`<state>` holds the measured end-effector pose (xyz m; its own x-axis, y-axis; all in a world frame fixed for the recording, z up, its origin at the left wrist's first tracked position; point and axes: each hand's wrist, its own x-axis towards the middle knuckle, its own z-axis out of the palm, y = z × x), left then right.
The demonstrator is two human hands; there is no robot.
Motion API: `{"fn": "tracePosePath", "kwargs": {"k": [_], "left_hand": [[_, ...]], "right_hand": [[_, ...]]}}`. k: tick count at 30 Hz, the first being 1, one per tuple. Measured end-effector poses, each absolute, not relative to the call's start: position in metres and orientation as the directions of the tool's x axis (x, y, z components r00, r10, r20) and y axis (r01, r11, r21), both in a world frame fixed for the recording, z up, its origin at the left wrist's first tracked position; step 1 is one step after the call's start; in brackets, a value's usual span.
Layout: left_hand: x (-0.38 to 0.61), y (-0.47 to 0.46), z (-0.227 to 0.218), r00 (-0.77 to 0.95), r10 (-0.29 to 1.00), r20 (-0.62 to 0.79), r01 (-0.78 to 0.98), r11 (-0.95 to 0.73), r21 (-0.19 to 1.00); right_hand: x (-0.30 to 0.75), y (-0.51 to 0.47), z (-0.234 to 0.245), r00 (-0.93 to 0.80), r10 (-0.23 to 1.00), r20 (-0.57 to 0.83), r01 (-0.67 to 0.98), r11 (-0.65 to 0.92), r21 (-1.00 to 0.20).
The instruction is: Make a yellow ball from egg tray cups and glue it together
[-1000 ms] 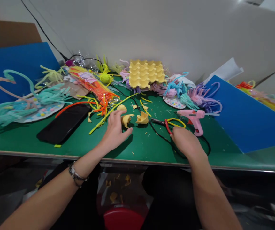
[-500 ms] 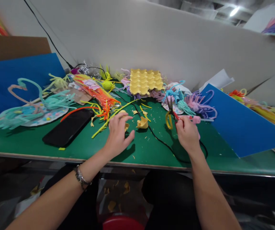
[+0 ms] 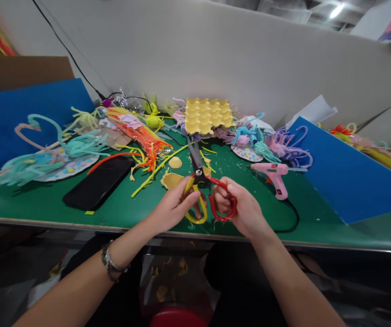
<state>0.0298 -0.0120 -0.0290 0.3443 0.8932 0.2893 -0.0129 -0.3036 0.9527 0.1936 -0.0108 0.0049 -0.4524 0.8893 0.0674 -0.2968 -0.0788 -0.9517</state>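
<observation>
A pair of scissors (image 3: 199, 173) is held between both hands above the green table, its blades pointing away and slightly parted. My left hand (image 3: 175, 202) grips the yellow handle loop. Around the red loop are the fingers of my right hand (image 3: 241, 206). Just beyond my left hand lie a torn yellow egg-carton piece (image 3: 171, 180) and a small round carton cup (image 3: 175, 162). Another carton scrap is partly hidden behind the scissors. To the right of my right hand, a pink glue gun (image 3: 275, 175) rests on the table.
A yellow egg tray (image 3: 209, 116) sits at the back against the wall, among bundles of pipe cleaners. On the left lie a black phone (image 3: 98, 181) and turquoise pipe-cleaner figures (image 3: 86, 144). A blue board (image 3: 345, 172) stands at right; the glue gun's cord (image 3: 295, 218) runs near the front edge.
My right hand has brought the scissors from beside the glue gun to the middle. My left hand has closed on the yellow loop, uncovering the carton pieces behind it.
</observation>
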Motion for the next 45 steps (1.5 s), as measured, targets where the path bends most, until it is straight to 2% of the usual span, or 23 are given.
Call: {"fn": "tracePosePath", "kwargs": {"k": [5,10,13,18,24,27,31,34,37,40,42,45], "left_hand": [[0.028,-0.016,-0.022,0.355,0.919,0.173,-0.116,-0.141,0.983],[0.026,-0.014,-0.020,0.409,0.905,0.118,-0.202,-0.036,0.979],[0.026,-0.014,-0.020,0.412,0.903,0.120,-0.202,-0.038,0.979],[0.022,-0.010,-0.024,0.382,0.915,0.127,-0.183,-0.060,0.981],[0.020,-0.006,-0.024,0.322,0.939,0.123,-0.143,-0.080,0.986],[0.019,-0.006,-0.021,0.286,0.949,0.129,-0.106,-0.103,0.989],[0.018,-0.005,-0.019,0.227,0.961,0.157,-0.075,-0.144,0.987],[0.017,-0.004,-0.021,0.144,0.972,0.184,-0.097,-0.171,0.980],[0.016,-0.003,-0.023,0.070,0.978,0.197,-0.108,-0.189,0.976],[0.017,-0.004,-0.024,0.031,0.979,0.204,-0.128,-0.198,0.972],[0.018,-0.004,-0.025,0.020,0.978,0.210,-0.151,-0.204,0.967],[0.020,-0.005,-0.025,-0.003,0.976,0.216,-0.189,-0.212,0.959]], "right_hand": [[0.193,-0.009,0.002,-0.538,0.842,0.026,-0.303,-0.165,-0.939],[0.195,-0.007,0.002,-0.548,0.837,0.000,-0.196,-0.128,-0.972],[0.197,-0.007,0.000,-0.507,0.862,0.023,-0.207,-0.096,-0.974],[0.203,-0.001,0.005,-0.327,0.938,0.117,-0.287,0.019,-0.958],[0.209,0.004,0.009,-0.117,0.972,0.203,-0.181,0.180,-0.967],[0.212,0.002,0.010,-0.114,0.972,0.206,-0.245,0.174,-0.954],[0.218,-0.004,0.013,-0.253,0.947,0.198,-0.316,0.113,-0.942],[0.220,-0.007,0.014,-0.298,0.934,0.198,-0.192,0.145,-0.971],[0.219,-0.008,0.013,-0.315,0.917,0.243,0.075,0.280,-0.957],[0.216,-0.010,0.011,-0.520,0.836,0.175,0.305,0.373,-0.876],[0.212,-0.012,0.010,-0.639,0.755,0.147,0.359,0.462,-0.811],[0.209,-0.013,0.011,-0.666,0.710,0.229,0.368,0.580,-0.727]]}}
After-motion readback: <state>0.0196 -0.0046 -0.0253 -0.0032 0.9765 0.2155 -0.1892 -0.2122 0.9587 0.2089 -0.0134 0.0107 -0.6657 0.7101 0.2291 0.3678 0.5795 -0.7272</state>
